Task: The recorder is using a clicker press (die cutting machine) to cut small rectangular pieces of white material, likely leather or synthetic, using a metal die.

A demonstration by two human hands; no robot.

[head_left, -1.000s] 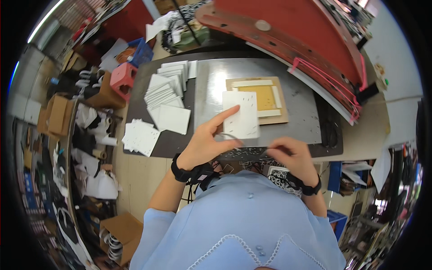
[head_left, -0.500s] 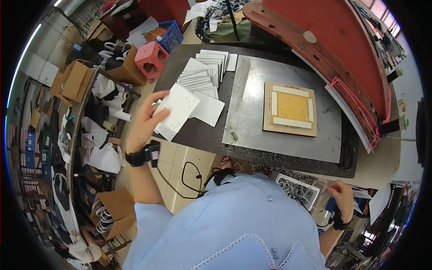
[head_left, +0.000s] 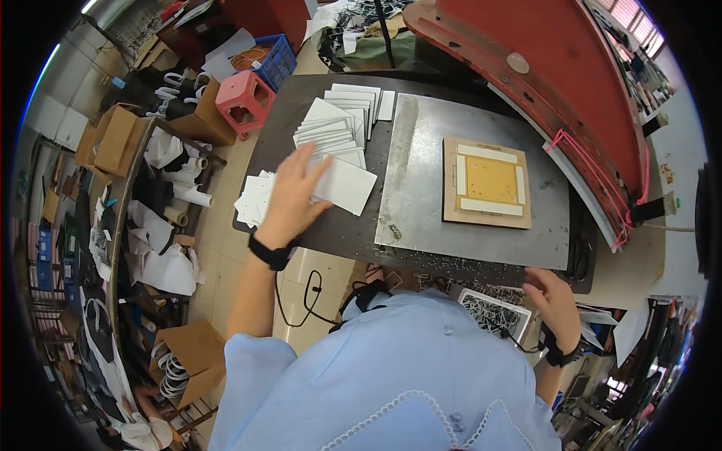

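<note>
My left hand is over the left part of the dark table, fingers spread. Its fingertips are at the near edge of a fanned pile of white rectangular sheets, beside a loose white sheet. Under and left of the hand lie several white pieces with small holes. My right hand hangs off the table's near right edge, fingers loosely apart and holding nothing I can see. On the metal plate rests a wooden die board with a yellow centre and white strips around it.
A large red machine arm with pink cord slants over the table's right side. Below the near edge stands a white tray of dark scraps. A pink stool and blue crate stand beyond the left edge.
My left hand has let go of the white sheet with holes, now among the pieces at the left, and moved right toward the pile. My right hand has risen toward the table edge.
</note>
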